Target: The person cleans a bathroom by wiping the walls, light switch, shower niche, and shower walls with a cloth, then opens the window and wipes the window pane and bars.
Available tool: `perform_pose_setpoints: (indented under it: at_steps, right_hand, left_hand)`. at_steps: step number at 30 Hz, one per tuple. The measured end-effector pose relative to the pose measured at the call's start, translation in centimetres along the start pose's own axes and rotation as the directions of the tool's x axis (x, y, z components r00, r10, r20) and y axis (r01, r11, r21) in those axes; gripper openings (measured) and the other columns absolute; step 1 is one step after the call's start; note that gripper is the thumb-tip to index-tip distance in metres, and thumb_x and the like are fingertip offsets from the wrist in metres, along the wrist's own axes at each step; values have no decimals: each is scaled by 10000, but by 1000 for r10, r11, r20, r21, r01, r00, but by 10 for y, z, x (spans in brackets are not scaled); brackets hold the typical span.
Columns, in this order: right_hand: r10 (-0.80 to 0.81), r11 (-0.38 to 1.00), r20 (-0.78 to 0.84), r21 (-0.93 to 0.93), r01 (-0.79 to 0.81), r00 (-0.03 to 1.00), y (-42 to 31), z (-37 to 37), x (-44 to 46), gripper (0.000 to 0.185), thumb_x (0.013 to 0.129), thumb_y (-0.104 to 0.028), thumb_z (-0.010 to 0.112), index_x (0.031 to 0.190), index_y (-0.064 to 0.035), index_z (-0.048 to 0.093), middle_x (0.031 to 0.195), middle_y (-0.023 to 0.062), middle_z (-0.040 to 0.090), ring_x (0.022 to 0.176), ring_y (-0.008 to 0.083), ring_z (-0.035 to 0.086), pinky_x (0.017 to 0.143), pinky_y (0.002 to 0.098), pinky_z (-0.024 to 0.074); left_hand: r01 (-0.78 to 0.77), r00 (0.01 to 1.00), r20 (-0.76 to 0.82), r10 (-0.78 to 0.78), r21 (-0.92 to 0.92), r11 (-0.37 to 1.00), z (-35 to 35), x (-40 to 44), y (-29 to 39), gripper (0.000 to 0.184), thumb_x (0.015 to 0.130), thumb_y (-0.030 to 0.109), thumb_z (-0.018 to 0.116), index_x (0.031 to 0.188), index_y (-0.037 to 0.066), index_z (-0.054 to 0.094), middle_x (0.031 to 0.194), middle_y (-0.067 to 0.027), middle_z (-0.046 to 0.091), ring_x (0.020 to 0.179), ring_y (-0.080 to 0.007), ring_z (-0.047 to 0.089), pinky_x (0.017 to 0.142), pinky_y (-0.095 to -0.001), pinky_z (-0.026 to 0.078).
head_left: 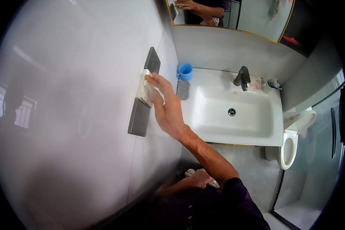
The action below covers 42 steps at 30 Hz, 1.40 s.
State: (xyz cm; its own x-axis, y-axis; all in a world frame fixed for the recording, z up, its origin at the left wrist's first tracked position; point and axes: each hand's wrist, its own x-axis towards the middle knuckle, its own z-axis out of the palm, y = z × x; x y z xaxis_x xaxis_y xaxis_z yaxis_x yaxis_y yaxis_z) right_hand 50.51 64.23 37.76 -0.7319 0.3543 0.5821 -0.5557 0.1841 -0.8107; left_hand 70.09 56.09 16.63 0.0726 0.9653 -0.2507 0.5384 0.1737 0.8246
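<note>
white switch panel (145, 92): sitting on the wall (84, 96), right at the right hand (168, 111)'s fingertips
right hand: reaching out, fingers kinda loosely spread, not gripping anything
left hand (200, 179): hanging out lower down, clutching a white cloth (214, 183), well apart from the panel
washbasin (214, 132): sitting past the right arm, blue mug (185, 71) and grey sponge (183, 90) hugging its corner

right arm (209, 155) extended, right hand (168, 109) raised, left hand (199, 179) curled low
</note>
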Motion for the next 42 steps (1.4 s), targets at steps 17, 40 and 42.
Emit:
perform_pose_setpoints:
  at_steps: [17, 40, 42]
  right_hand:
    - [-160, 961, -35, -233, 148, 986, -5, 4, -11, 417, 927, 69, 530, 1337, -6, 534, 1355, 195, 566, 1239, 348, 541, 1024, 414, 434]
    - [-109, 969, 21, -222, 111, 994, -16, 2, -40, 522, 865, 114, 551, 1372, -4, 510, 1363, 209, 555, 1241, 359, 532, 1023, 426, 436]
    - [-47, 962, 53, -267, 59, 997, -23, 1, -39, 534, 871, 104, 564, 1389, 0, 492, 1377, 201, 550, 1280, 359, 518, 1030, 439, 432]
  left_hand:
    - [17, 1000, -17, -18, -36, 999, 1, -2, 4, 324, 816, 67, 618, 1130, 43, 694, 1111, -158, 695, 1047, -298, 652, 920, -426, 502]
    - [53, 998, -23, -55, -74, 996, 7, -8, 7, 325, 814, 63, 634, 1132, 38, 697, 1115, -137, 698, 1052, -267, 651, 927, -406, 501]
    - [53, 998, -24, -55, -81, 995, 6, -8, 7, 325, 814, 62, 636, 1132, 38, 698, 1115, -135, 698, 1053, -265, 651, 927, -404, 500]
